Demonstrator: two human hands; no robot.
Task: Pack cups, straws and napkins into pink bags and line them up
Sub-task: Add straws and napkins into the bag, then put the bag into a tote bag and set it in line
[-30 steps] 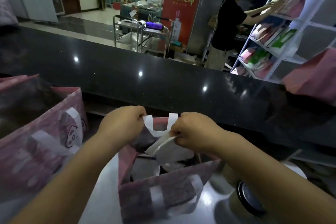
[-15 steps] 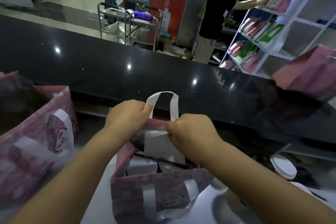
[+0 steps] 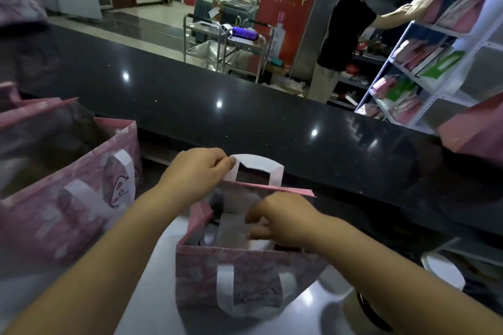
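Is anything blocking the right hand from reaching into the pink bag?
Nothing visible. The right hand is at the open top of the pink bag, and the left hand pinches the far handle upright.

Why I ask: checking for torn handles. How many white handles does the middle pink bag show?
2. The far handle stands up, pinched by the left hand; the near handle hangs flat on the pink bag. None seems hidden.

We see the pink bag (image 3: pixel 245 266) mottled with paler blotches, its far handle (image 3: pixel 257 161) plain white. Left of that bag, a second bag (image 3: pixel 54 221) shows the same pink with a white cartoon face. Behind that bag, the counter (image 3: pixel 245 122) is glossy black and a banner (image 3: pixel 288 24) red with gold characters.
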